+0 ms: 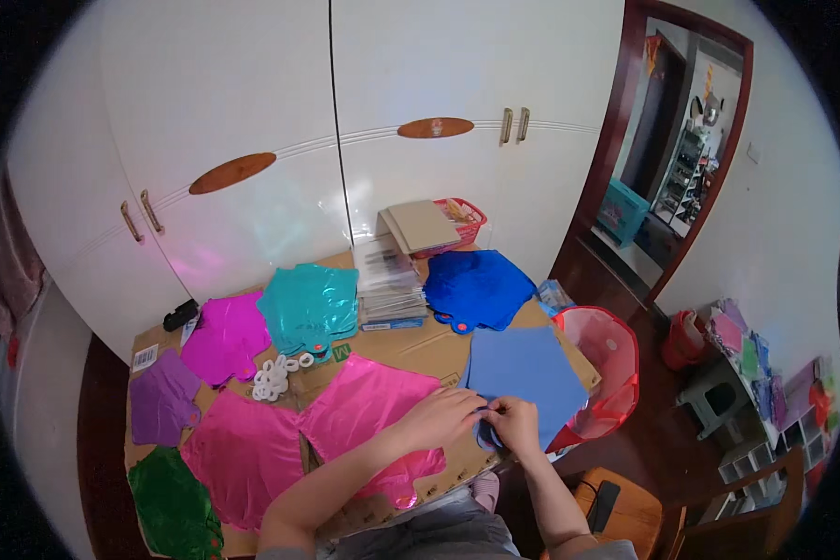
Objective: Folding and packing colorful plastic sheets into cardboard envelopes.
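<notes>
Pinching layered, five-sided blue sheets by their near-left edge with left hand and right hand. Reaching across crinkled, shiny pink foil left of the sheets.

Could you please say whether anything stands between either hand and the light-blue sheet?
Nothing visible does: the left hand and right hand meet at the near left part of the light-blue sheet, partly hiding it.

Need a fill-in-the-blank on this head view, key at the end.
1. The left hand and right hand meet at the edge of sheets coloured light ____.
2. The small rings piled on the cardboard are ____.
3. The green sheets lie at the cardboard's near ____ corner.

Missing words: blue; white; left.
</notes>
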A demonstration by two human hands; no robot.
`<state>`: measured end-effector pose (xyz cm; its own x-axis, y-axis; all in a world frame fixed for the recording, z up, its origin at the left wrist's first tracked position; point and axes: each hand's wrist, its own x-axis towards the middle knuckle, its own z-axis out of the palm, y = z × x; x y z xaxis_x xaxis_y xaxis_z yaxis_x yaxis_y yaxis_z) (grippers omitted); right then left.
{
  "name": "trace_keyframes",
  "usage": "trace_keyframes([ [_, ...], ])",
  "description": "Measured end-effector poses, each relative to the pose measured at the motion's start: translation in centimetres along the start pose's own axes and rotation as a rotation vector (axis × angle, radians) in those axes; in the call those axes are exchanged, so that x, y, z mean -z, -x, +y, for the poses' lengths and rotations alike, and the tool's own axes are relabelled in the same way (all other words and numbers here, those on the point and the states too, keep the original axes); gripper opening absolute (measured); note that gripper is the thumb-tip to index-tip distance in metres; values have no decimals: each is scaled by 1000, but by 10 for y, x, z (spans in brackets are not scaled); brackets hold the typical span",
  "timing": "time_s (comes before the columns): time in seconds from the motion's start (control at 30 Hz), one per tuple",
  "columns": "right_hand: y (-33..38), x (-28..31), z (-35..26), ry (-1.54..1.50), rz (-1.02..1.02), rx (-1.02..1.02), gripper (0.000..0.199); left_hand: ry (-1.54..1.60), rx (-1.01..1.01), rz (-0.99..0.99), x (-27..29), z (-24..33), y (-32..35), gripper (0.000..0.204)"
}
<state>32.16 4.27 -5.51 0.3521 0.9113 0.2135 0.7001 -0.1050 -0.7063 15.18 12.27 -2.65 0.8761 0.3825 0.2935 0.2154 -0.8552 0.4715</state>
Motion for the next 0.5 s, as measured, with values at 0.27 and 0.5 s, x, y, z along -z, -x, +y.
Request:
trace_keyframes([
  [0.27,-11,-7,45,-565,5,-195,18,-33,-66,-53,-29,-41,-19,27],
  [0.5,-27,61,92,-1042,91,-484,8,-292,22,-202,-13,-30,-34,52],
])
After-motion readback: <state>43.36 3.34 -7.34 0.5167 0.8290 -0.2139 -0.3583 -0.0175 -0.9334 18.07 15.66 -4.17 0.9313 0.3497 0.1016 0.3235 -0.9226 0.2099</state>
